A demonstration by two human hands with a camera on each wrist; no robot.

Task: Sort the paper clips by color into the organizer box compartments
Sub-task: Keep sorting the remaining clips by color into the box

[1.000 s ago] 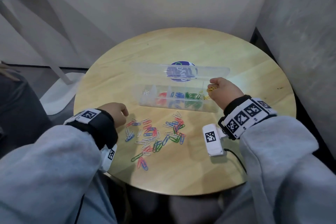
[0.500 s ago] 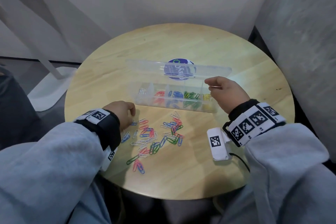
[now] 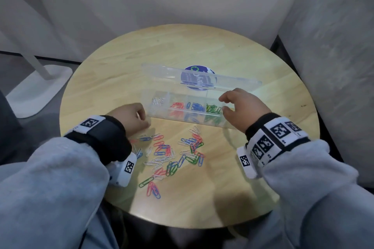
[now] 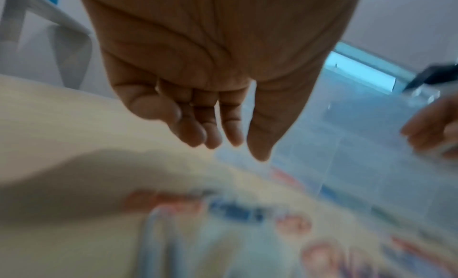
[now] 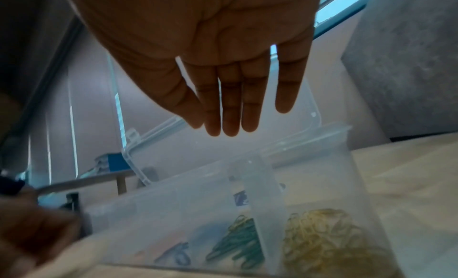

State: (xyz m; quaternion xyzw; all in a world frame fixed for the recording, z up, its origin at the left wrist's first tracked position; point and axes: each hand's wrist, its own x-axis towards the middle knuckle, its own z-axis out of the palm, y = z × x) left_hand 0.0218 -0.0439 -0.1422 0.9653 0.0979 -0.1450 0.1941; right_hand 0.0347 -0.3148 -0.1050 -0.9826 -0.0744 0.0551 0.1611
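The clear organizer box (image 3: 202,122) stands mid-table with its lid up behind it. Its compartments hold white (image 3: 157,100), red (image 3: 177,106), blue (image 3: 196,106) and green clips (image 3: 213,109); in the right wrist view the yellow clips (image 5: 319,241) fill the right end. My right hand (image 3: 227,106) hovers over that end with straight fingers (image 5: 230,115) and holds nothing. My left hand (image 3: 141,117) sits by the box's left front corner, with relaxed fingers (image 4: 210,133) and nothing in them. A loose pile of mixed clips (image 3: 174,153) lies in front of the box.
The round wooden table (image 3: 253,178) stands in a corner, with a grey wall close on the right. A blue round sticker (image 3: 199,79) shows through the lid. A white stand base (image 3: 38,89) rests on the floor to the left.
One second ago my right hand pinched yellow clips over the box's right end; now its fingers are straight and hold nothing. My left hand has moved from the pile toward the box's left corner.
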